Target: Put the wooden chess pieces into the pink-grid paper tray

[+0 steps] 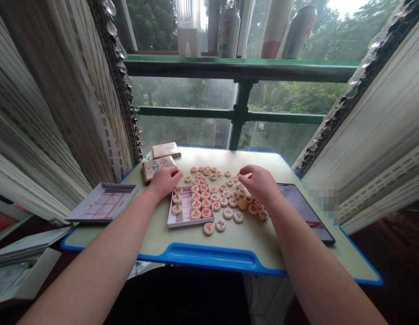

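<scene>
While the left hand (165, 179) rests with curled fingers at the far left corner of a shallow box (189, 224), the right hand (258, 183) hangs palm down over loose wooden discs (226, 187), its thumb and forefinger drawn close at the far side. Whether either hand has a disc in it cannot be told.

The loose discs lie in a band running left to right across the middle of the table (209, 258). They begin just right of the box and pass under the right hand, so that hand is the nearer one to them. A few more sit just near of the box's right corner.

Inside the box, discs stand in a column along the left wall and two columns at the right, with red-lined paper bare between them.

Left of the table edge lies an open lid (103, 203) holding only a red-lined sheet. A phone (306, 212) lies right of the right wrist.
</scene>
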Demonstrator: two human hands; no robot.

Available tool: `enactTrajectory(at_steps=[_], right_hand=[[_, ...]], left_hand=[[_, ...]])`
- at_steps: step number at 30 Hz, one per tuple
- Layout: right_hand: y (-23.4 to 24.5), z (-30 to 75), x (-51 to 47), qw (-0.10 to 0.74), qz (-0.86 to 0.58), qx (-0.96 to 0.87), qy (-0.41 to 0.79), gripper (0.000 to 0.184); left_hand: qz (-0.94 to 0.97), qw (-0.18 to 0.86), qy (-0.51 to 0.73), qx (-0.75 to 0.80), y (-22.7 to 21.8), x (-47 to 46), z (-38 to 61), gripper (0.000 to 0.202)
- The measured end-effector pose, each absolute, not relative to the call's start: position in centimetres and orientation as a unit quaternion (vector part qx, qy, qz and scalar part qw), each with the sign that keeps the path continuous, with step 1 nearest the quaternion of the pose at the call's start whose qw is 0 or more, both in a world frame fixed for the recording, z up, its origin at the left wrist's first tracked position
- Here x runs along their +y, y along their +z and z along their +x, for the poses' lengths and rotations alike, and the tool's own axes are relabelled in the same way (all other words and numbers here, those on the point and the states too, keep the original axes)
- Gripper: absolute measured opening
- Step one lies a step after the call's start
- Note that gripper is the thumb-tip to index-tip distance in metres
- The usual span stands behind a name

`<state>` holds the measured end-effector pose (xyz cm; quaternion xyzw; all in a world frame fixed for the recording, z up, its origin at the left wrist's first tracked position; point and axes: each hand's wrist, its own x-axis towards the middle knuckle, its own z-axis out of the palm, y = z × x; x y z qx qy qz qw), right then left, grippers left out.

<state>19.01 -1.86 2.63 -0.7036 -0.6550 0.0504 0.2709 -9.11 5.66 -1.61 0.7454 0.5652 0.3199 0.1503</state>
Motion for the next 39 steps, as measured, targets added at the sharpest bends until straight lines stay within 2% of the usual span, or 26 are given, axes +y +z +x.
enactTrajectory(at_steps=[4, 25, 33, 39], right_hand=[[2.58, 19.06, -1.87, 0.29, -0.699, -0.651, 0.064, 0.03], [2.59, 18.77, -1.97, 0.296, -0.689, -0.66, 0.059, 0.03], [2.78, 18.84, -2.01, 0.283, -0.699, -0.656, 0.045, 0.017], [2.96, 18.95, -2.11, 0.301, -0.697, -0.649, 0.045, 0.017]], left_hand=[[0.751, 0.147, 0.313, 0.563, -1.65, 5.7, -9.14, 0.033], [0.761, 0.131, 0.293, 0.564, -1.32, 5.34, -8.94, 0.033], [0.768, 0.131, 0.284, 0.559, -1.16, 5.23, -9.0, 0.034], [0.762, 0.226, 0.304, 0.526, -1.69, 5.47, -9.21, 0.054]])
